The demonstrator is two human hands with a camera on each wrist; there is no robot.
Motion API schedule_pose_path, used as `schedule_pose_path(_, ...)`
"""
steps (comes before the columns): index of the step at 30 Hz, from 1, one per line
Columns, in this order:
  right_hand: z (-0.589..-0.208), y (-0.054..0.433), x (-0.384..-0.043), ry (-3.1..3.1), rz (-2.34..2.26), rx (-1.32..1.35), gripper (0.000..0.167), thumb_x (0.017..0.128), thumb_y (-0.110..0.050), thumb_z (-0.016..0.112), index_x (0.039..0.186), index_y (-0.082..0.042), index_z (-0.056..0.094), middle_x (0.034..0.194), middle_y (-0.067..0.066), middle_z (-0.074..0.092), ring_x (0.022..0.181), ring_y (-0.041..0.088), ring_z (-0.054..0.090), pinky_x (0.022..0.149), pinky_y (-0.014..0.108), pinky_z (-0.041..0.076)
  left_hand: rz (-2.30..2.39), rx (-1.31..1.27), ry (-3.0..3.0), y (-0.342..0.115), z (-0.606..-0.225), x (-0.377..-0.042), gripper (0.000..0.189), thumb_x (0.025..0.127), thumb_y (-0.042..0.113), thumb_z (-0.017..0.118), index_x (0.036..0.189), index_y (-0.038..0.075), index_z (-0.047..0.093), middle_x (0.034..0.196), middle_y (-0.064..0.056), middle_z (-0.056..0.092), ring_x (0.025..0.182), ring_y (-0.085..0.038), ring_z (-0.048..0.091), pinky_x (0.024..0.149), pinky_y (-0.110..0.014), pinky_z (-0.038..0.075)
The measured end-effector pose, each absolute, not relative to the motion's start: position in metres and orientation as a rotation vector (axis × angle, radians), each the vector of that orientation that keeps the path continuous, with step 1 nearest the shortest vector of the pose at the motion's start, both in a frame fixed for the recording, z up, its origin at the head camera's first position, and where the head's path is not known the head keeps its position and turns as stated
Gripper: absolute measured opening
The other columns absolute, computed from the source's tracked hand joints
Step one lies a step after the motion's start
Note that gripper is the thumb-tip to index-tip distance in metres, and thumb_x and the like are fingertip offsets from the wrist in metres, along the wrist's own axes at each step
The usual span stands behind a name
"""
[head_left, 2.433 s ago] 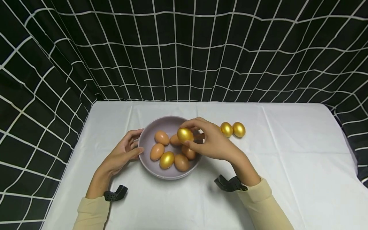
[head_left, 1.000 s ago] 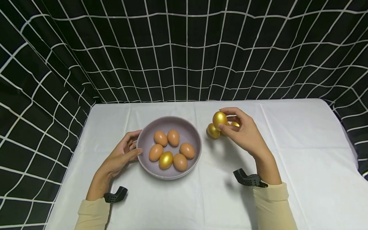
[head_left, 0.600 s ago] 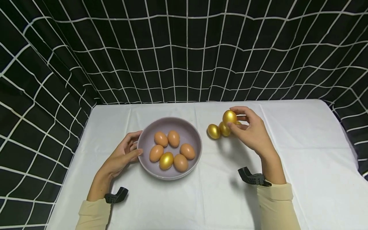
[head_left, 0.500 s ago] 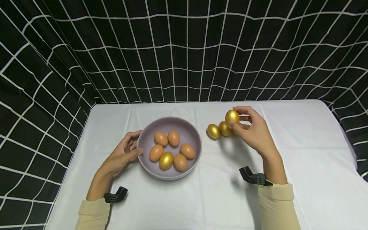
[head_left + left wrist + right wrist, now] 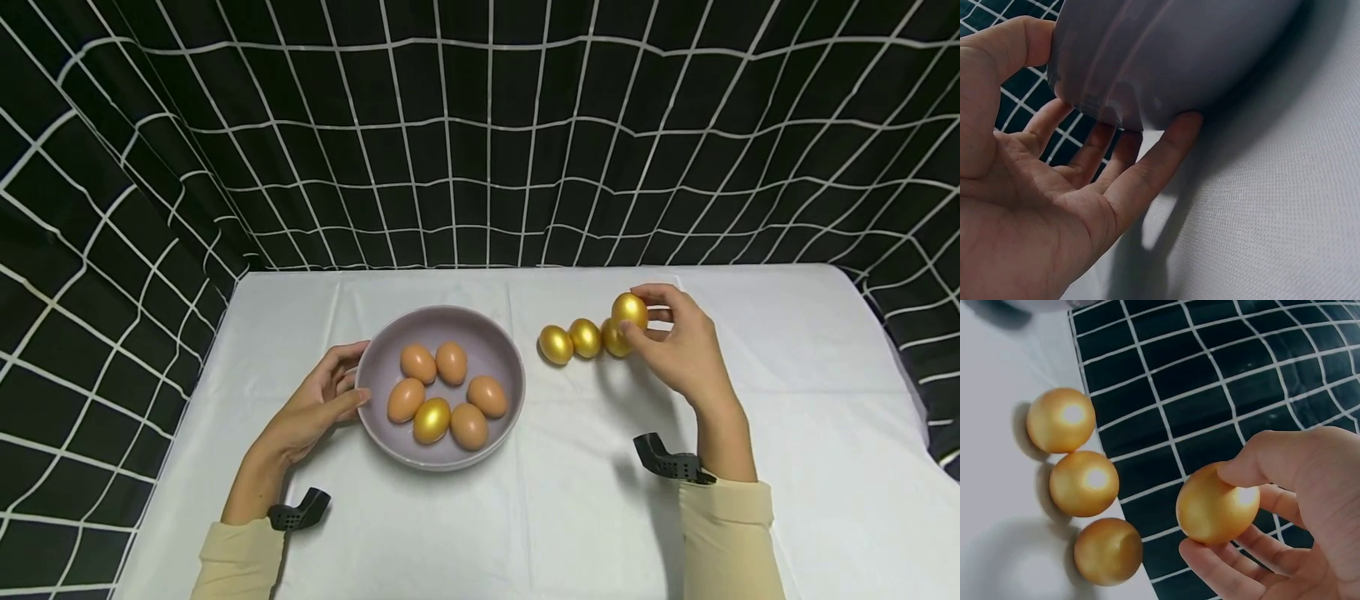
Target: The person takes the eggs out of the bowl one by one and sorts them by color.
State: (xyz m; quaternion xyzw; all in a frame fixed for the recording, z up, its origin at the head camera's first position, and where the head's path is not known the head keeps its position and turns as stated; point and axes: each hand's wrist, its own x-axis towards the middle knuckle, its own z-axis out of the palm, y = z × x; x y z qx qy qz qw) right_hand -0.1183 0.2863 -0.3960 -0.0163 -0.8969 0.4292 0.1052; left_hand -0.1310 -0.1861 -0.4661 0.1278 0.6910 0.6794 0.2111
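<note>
My right hand (image 5: 678, 342) pinches a golden egg (image 5: 629, 309) between thumb and fingers. In the right wrist view the held egg (image 5: 1216, 505) is raised off the cloth, apart from a row of three golden eggs (image 5: 1060, 420). The head view shows that row, with its rightmost egg (image 5: 615, 338) partly behind the held one. With the thumb at its rim and the fingers against its outer wall, my left hand (image 5: 322, 404) holds a mauve bowl (image 5: 495, 342). Inside lie several brown eggs (image 5: 487, 396) and one golden egg (image 5: 432, 420).
A white cloth (image 5: 450, 533) covers the table. Black fabric with a white grid (image 5: 487, 150) hangs behind it and along both sides. Black wrist-camera mounts (image 5: 300, 509) stick out from both wrists.
The right hand has carried the golden egg from over the bowl rightward to the right end of the golden row, uncovering the row's left eggs. The left hand stays at the bowl.
</note>
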Motion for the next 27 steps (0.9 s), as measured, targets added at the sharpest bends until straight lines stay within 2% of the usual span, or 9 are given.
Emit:
schedule_pose_path(8, -0.403, 0.303, -0.119, -2.674, 1.169, -0.094, 0.045, 0.096, -0.014, 0.071, 0.138, 0.000, 0.062, 0.133, 0.024, 0.062, 0.117, 0.042, 0.065, 0.078, -0.002, 0.045, 1.898, 0.369, 1.909, -0.186, -0.465, -0.131, 0.070, 0.100, 0.003, 0.064, 0.161, 0.006, 0.030, 0.163, -0.020, 0.034, 0.130, -0.005, 0.059, 0.093, -0.032, 0.063)
schedule_pose_path(12, -0.407, 0.311, -0.117, -2.721, 1.117, -0.139, 0.046, 0.095, -0.015, 0.070, 0.138, -0.001, 0.063, 0.133, 0.026, 0.062, 0.116, 0.043, 0.067, 0.079, 0.002, 0.043, 1.900, 0.382, 1.908, -0.187, -0.466, -0.131, 0.069, 0.100, 0.003, 0.064, 0.161, 0.005, 0.030, 0.162, -0.020, 0.035, 0.129, -0.006, 0.059, 0.093, -0.031, 0.063)
schedule_pose_path(14, -0.408, 0.313, -0.117, -2.738, 1.104, -0.159, 0.046, 0.095, -0.015, 0.071, 0.138, -0.002, 0.063, 0.133, 0.025, 0.063, 0.116, 0.043, 0.067, 0.082, 0.010, 0.046, 1.900, 0.388, 1.905, -0.187, -0.466, -0.132, 0.069, 0.100, 0.003, 0.063, 0.161, 0.005, 0.030, 0.162, -0.020, 0.035, 0.129, -0.006, 0.059, 0.093, -0.031, 0.063)
schedule_pose_path(19, -0.413, 0.314, -0.119, -2.780, 1.095, -0.174, 0.048, 0.094, -0.014, 0.071, 0.138, 0.000, 0.060, 0.135, 0.028, 0.062, 0.116, 0.048, 0.066, 0.094, 0.045, 0.053, 1.897, 0.366, 1.911, -0.187, -0.465, -0.131, 0.071, 0.100, 0.001, 0.063, 0.162, 0.007, 0.030, 0.160, -0.017, 0.037, 0.130, -0.008, 0.060, 0.092, -0.032, 0.064)
schedule_pose_path(21, -0.416, 0.315, -0.120, -2.801, 1.099, -0.172, 0.049, 0.094, -0.014, 0.070, 0.139, 0.001, 0.058, 0.136, 0.030, 0.062, 0.117, 0.049, 0.064, 0.097, 0.054, 0.052, 1.897, 0.359, 1.914, -0.187, -0.464, -0.130, 0.071, 0.100, 0.001, 0.063, 0.162, 0.008, 0.030, 0.160, -0.016, 0.037, 0.130, -0.008, 0.060, 0.092, -0.032, 0.064)
schedule_pose_path(24, -0.421, 0.317, -0.120, -2.825, 1.092, -0.179, 0.049, 0.094, -0.014, 0.069, 0.139, 0.002, 0.057, 0.136, 0.031, 0.061, 0.118, 0.050, 0.063, 0.099, 0.057, 0.051, 1.896, 0.363, 1.916, -0.187, -0.464, -0.130, 0.071, 0.100, 0.002, 0.064, 0.162, 0.007, 0.030, 0.161, -0.018, 0.036, 0.130, -0.008, 0.060, 0.092, -0.032, 0.064)
schedule_pose_path(27, -0.425, 0.319, -0.121, -2.843, 1.077, -0.188, 0.048, 0.094, -0.014, 0.069, 0.137, 0.002, 0.058, 0.135, 0.030, 0.061, 0.117, 0.048, 0.063, 0.097, 0.053, 0.050, 1.892, 0.365, 1.917, -0.187, -0.463, -0.130, 0.071, 0.100, 0.002, 0.064, 0.162, 0.007, 0.030, 0.161, -0.019, 0.036, 0.129, -0.008, 0.060, 0.092, -0.032, 0.064)
